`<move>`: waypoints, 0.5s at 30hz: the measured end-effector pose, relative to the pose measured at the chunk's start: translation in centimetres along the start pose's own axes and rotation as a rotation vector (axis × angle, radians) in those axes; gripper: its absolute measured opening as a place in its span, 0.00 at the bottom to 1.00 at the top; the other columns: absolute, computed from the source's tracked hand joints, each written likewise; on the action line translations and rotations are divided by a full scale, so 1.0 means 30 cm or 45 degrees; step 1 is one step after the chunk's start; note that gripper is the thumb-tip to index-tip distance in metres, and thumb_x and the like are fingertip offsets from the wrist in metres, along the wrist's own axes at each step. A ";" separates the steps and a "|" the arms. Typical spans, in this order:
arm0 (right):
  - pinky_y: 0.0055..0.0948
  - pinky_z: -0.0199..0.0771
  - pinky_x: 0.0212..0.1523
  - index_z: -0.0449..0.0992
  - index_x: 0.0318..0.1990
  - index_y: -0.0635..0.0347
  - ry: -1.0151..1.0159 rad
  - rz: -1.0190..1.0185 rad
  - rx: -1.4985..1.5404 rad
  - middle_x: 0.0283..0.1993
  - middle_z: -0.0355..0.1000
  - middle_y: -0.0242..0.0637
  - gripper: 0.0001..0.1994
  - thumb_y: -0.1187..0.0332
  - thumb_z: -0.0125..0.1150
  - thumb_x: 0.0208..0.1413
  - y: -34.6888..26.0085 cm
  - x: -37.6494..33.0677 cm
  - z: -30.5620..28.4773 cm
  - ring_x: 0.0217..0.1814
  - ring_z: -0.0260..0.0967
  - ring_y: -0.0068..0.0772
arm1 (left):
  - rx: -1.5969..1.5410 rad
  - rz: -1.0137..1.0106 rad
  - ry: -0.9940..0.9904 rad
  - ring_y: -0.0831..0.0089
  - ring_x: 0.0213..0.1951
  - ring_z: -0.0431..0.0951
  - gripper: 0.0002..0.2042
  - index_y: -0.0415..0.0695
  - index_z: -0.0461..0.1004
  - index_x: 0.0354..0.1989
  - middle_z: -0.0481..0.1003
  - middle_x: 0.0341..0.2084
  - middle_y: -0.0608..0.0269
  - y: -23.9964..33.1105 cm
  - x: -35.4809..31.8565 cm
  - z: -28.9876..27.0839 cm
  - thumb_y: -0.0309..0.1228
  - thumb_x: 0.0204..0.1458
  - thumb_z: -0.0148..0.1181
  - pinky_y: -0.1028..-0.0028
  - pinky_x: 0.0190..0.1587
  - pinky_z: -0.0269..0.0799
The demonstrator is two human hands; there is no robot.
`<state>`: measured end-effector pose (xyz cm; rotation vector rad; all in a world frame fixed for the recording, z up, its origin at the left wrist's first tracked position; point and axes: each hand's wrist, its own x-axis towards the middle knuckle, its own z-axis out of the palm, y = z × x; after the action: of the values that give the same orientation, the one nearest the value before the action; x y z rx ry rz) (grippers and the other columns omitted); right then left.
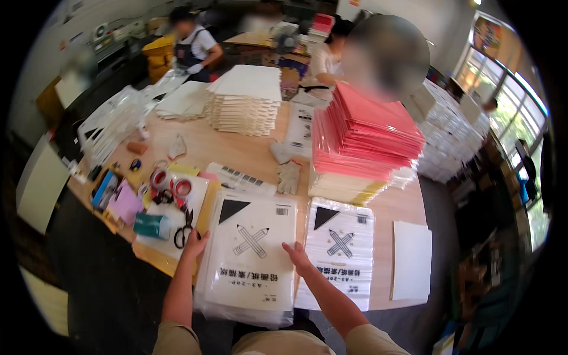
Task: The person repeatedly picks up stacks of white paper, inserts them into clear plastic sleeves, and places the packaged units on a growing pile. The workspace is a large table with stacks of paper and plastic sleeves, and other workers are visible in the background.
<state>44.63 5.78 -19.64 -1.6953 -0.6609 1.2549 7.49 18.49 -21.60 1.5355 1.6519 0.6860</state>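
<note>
In front of me at the near table edge is a clear-bagged pack of drawing paper (251,251), its white cover printed with crossed pencils and a black corner triangle. More plastic film shows beneath its near edge, hanging past the table. My left hand (196,242) is closed on the pack's left edge, next to black-handled scissors (184,231). My right hand (296,258) grips its right edge, thumb on top and the other fingers mostly hidden. Just right of that hand lies a pile of matching packs (340,284) in shiny plastic.
A tall stack of red-topped bagged packs (370,130) stands at the right. White paper stacks (245,97) sit at the back. Tape rolls (182,188), a box of small items (106,189) and work gloves (288,176) lie around. Two people work beyond the table.
</note>
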 end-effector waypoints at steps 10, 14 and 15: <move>0.35 0.79 0.38 0.70 0.51 0.74 0.220 0.167 0.023 0.43 0.76 0.49 0.28 0.59 0.70 0.51 0.020 0.035 0.095 0.40 0.78 0.38 | -0.354 0.026 -0.235 0.63 0.48 0.76 0.25 0.33 0.67 0.56 0.75 0.49 0.51 0.117 0.044 0.168 0.33 0.53 0.65 0.67 0.53 0.69; 0.35 0.79 0.37 0.70 0.51 0.76 0.275 0.282 0.069 0.44 0.77 0.48 0.28 0.59 0.70 0.50 -0.084 -0.017 0.126 0.38 0.78 0.39 | -0.375 0.031 -0.369 0.63 0.48 0.77 0.27 0.32 0.64 0.57 0.76 0.49 0.50 0.117 0.067 0.149 0.32 0.53 0.65 0.67 0.53 0.69; 0.35 0.78 0.39 0.69 0.52 0.76 0.308 0.313 -0.026 0.44 0.76 0.49 0.30 0.59 0.70 0.50 -0.031 0.012 0.120 0.40 0.78 0.40 | -0.372 0.002 -0.389 0.63 0.49 0.76 0.27 0.32 0.64 0.58 0.75 0.49 0.51 0.129 0.071 0.148 0.32 0.53 0.65 0.67 0.54 0.69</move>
<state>41.46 7.74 -19.28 -1.9517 -0.3299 1.1845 13.39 20.60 -21.35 1.3544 1.2634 0.6266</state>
